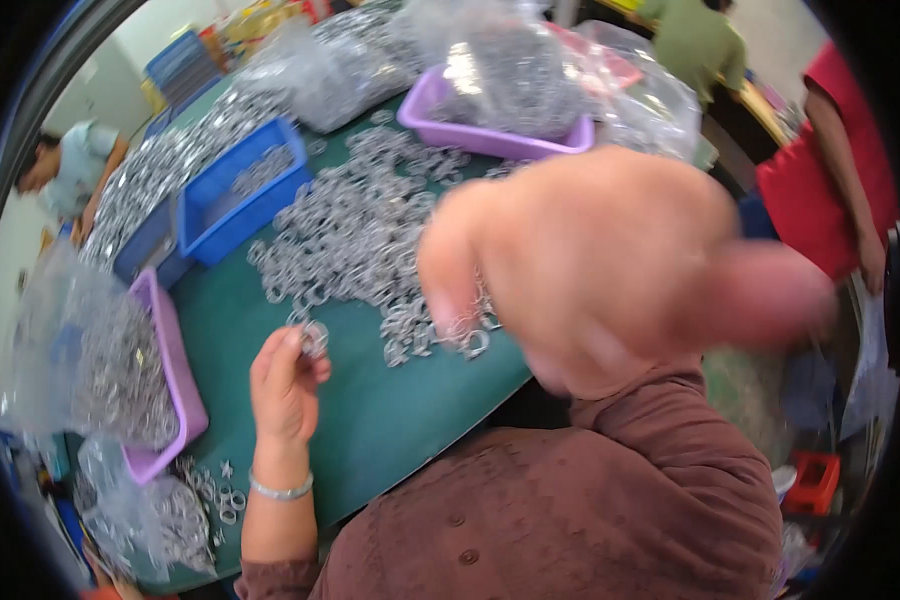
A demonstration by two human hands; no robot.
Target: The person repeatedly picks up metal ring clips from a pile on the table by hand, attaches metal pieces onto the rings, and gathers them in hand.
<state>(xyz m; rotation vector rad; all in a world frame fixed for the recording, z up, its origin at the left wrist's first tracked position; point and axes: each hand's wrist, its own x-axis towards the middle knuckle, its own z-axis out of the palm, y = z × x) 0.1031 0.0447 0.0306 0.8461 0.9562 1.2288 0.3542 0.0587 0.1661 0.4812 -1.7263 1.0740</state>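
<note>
My left hand [288,385], a bangle on its wrist, pinches a small silver metal ring piece [314,340] between thumb and fingers, above the green tabletop [355,420]. Close to the camera, my right hand [600,265] is large and smeared by motion; whether it holds anything does not show. It hides part of the table's right side. A loose pile of similar silver ring pieces [345,235] spreads over the middle of the table, beyond my left hand and partly behind my right.
A blue tray [245,215] with some pieces stands behind the pile. Lilac trays hold bagged pieces at the far side [500,140] and left [177,375]. A plastic bag [155,510] lies near left. People sit left [90,165] and stand right [840,160].
</note>
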